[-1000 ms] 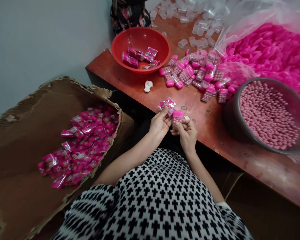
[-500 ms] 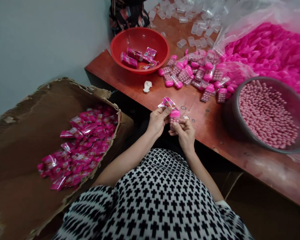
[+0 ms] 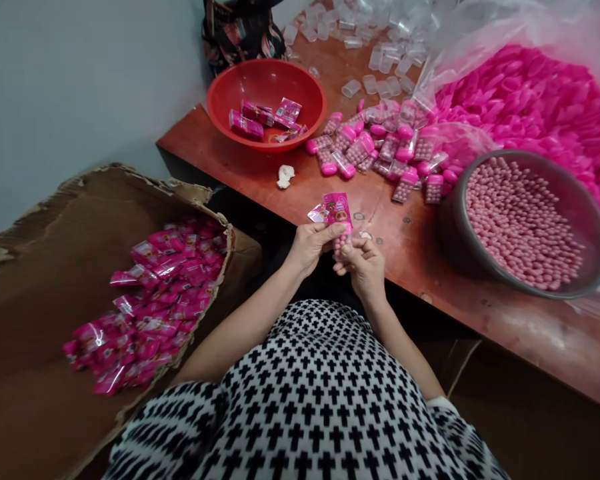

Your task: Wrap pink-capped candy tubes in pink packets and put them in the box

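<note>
My left hand pinches a pink printed wrapper sleeve between thumb and fingers, just past the table's front edge. Against the sleeve's lower end sits the pink cap of a small clear candy box filled with pink balls. The box is held from below by my right hand, its thumb across the front. Whether the cap is inside the sleeve I cannot tell, since my left thumb covers that spot. More capped candy boxes lie in a heap farther back on the table.
A red bowl holds several printed sleeves. On the right stands a grey tub of pink balls, before a bag of pink caps. Clear empty boxes lie behind. At left, a cardboard carton contains wrapped packs.
The wrapper sleeve has turned from slanted and folded to upright and flatter, its printed face showing. Both hands still hold their things close together. The whole view has shifted slightly.
</note>
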A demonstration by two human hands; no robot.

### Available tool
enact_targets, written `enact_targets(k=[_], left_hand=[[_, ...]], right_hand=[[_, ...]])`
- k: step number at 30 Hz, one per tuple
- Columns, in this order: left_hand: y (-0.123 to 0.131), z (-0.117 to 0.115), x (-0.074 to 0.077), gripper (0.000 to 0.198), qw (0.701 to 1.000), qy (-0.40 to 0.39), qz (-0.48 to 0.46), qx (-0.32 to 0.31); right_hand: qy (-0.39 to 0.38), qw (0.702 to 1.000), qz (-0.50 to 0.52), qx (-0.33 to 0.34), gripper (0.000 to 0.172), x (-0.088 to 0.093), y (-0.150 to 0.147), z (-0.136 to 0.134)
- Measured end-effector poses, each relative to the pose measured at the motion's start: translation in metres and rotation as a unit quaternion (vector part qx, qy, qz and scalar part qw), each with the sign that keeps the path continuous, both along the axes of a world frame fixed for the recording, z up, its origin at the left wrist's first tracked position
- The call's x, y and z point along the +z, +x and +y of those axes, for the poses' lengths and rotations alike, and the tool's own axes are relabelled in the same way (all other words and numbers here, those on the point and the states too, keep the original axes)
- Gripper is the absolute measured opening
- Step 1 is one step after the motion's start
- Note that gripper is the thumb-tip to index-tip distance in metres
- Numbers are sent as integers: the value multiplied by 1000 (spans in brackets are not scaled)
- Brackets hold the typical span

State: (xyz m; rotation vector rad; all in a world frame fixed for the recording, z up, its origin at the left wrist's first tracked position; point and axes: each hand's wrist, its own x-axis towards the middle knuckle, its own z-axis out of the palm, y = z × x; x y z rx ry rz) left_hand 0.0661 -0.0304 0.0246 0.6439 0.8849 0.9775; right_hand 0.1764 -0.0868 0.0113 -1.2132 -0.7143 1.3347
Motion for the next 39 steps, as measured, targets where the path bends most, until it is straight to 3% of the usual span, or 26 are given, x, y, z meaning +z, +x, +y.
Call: enact_targets(k=[6, 13, 18, 24, 27, 30, 32, 33, 36, 39], left_hand=[[1, -5, 1, 28, 1000, 1, 5, 19], [-2, -11, -2, 31, 999, -33, -11, -32], [-9, -11, 1, 29, 998, -50, -35, 35], [-10, -28, -1, 26, 997, -58, -45, 27], [-27, -35, 8, 27, 994, -29, -50, 97], [-56, -36, 16, 40, 963, 27, -43, 265], [-71, -32, 12, 53, 940, 59, 2, 337], [-74, -28, 7, 56, 937, 75, 40, 340], [-64, -9, -17, 52, 925, 185, 234, 235], [-42, 17, -40, 39, 821, 332, 457, 82]], right_hand=[[34, 997, -66, -20, 28, 4, -1, -1], [-1, 997, 76, -27, 33, -5, -3, 5], [28, 996, 79, 17, 36, -4, -2, -1], [32, 999, 43, 1, 29, -4, -7, 7], [45, 997, 45, 31, 29, -1, -13, 13], [51, 997, 36, 47, 26, 1, -10, 15], [47, 998, 18, 35, 25, -1, -4, 16], [43, 999, 8, 29, 25, -3, -1, 16], [28, 999, -18, 22, 26, -7, 4, 16], [23, 998, -44, 29, 26, -6, 4, 16]])
